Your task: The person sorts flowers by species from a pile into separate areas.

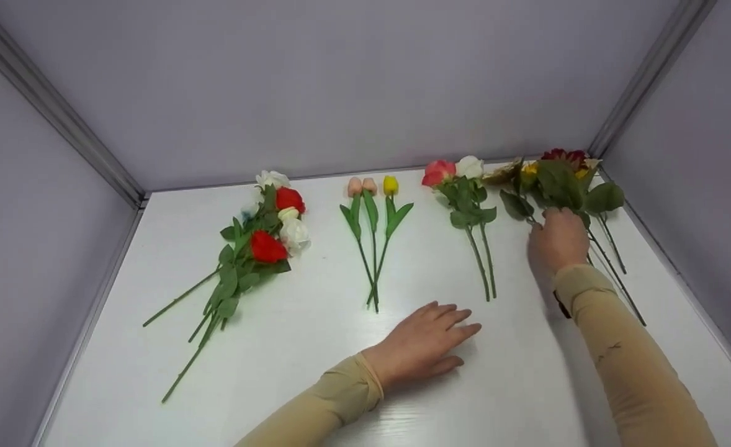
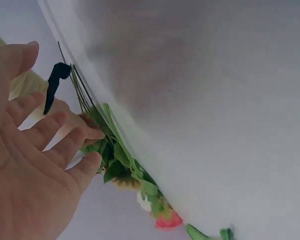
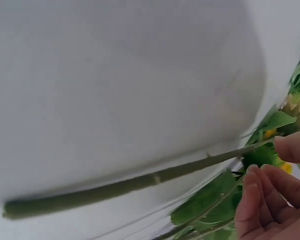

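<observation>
On the white table (image 1: 291, 385) my right hand (image 1: 548, 217) reaches the rightmost bunch of sunflowers and dark red flowers (image 1: 558, 180), its fingers curled over the stems below the leaves. In the right wrist view those fingers (image 3: 262, 200) curl beside green leaves (image 3: 210, 200), and one long stem (image 3: 140, 182) runs up to the thumb. My left hand (image 1: 458, 323) rests flat on the table at the front middle, fingers straight and holding nothing. The left wrist view shows its spread palm (image 2: 45, 165) with the same bunch (image 2: 115, 160) beyond it.
Three other groups lie in a row: red and white roses (image 1: 260, 242) at the left, three tulips (image 1: 372, 211) in the middle, a pink and a white rose (image 1: 465, 192) beside the right hand. Grey walls close in the table on three sides.
</observation>
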